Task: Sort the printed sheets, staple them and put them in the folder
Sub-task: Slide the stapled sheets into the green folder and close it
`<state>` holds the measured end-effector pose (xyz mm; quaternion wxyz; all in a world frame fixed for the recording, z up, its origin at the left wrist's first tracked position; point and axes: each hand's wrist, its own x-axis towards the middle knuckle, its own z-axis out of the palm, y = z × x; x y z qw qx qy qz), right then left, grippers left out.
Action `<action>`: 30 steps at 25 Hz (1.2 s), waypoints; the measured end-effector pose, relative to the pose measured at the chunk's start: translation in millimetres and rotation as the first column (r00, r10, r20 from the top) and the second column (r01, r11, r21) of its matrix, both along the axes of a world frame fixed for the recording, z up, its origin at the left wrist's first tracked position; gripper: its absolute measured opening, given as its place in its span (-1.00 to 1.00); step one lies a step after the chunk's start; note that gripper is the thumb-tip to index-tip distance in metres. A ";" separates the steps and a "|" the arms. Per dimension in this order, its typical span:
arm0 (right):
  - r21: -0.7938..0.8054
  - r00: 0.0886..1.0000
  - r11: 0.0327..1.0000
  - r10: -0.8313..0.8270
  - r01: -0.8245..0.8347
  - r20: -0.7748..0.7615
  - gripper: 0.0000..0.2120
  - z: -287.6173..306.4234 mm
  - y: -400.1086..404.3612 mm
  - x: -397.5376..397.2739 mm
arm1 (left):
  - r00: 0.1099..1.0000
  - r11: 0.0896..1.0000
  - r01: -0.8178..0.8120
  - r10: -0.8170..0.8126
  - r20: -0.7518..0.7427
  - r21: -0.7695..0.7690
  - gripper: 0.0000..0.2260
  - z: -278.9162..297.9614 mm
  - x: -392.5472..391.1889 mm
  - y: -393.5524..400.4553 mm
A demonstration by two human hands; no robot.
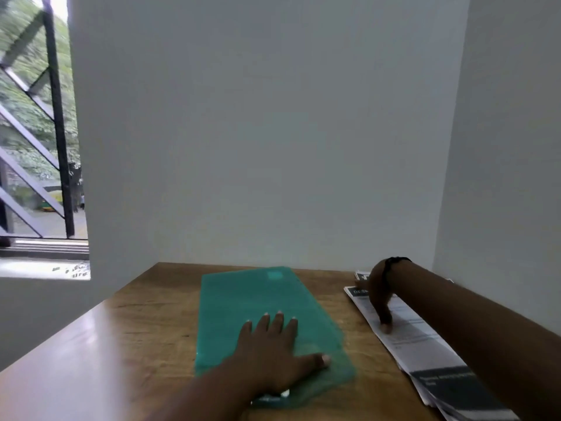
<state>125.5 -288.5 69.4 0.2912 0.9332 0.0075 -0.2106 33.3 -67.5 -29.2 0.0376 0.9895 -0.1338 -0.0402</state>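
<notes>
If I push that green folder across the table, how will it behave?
The green folder looks like thin, glossy plastic, so it probably slides easily on the smooth wooden table. Lying flat under the left hand, it likely flexes if lifted by one edge.

A: Where does the light come from?
B: Daylight enters through the window (pixel 36 132) at far left, leaving a pale glare on the near-left table (pixel 91 329).
A: Is it sharp?
B: No. The whole view is soft, the window bars smear, and the edges bend.
</notes>
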 end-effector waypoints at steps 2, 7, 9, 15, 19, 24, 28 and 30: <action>-0.011 0.999 1.000 0.019 -0.019 -0.029 0.03 -0.3 -0.9 9.9 | 1.000 1.000 0.004 -0.004 -0.005 -0.002 -0.11 2.0 2.5 -0.2; 0.013 1.000 1.000 0.022 -0.021 -0.016 0.14 -5.4 -2.8 23.7 | 1.000 1.000 0.010 -0.010 -0.017 -0.008 -0.12 3.4 5.7 2.1; 0.043 0.999 0.999 0.024 -0.023 -0.027 0.13 -5.8 -5.3 22.6 | 1.000 1.000 0.014 -0.014 -0.020 0.001 -0.13 3.3 5.9 2.2; 0.151 0.999 0.989 -0.018 0.013 0.027 0.22 -0.8 -15.4 15.9 | 1.000 1.000 0.023 -0.023 -0.014 -0.012 -0.13 3.9 6.7 2.4; 0.124 0.981 0.991 0.034 -0.059 0.192 0.22 -0.4 -24.6 7.0 | 0.999 1.000 0.028 -0.028 -0.017 -0.006 -0.12 2.7 8.1 3.3; 0.179 0.934 0.967 0.109 -0.179 0.341 0.11 -1.4 -44.9 -9.8 | 0.999 1.000 0.027 -0.027 -0.016 -0.010 -0.03 2.8 8.5 2.7; 0.207 0.808 0.912 0.186 -0.353 0.560 -0.80 23.8 -60.6 -22.0 | 0.999 0.999 0.036 -0.037 -0.025 -0.029 0.08 1.6 9.0 2.5; 0.224 0.774 0.893 0.186 -0.389 0.605 -0.93 46.1 -65.0 -33.0 | 1.000 0.999 0.028 -0.028 -0.005 -0.029 -0.04 1.8 7.3 2.6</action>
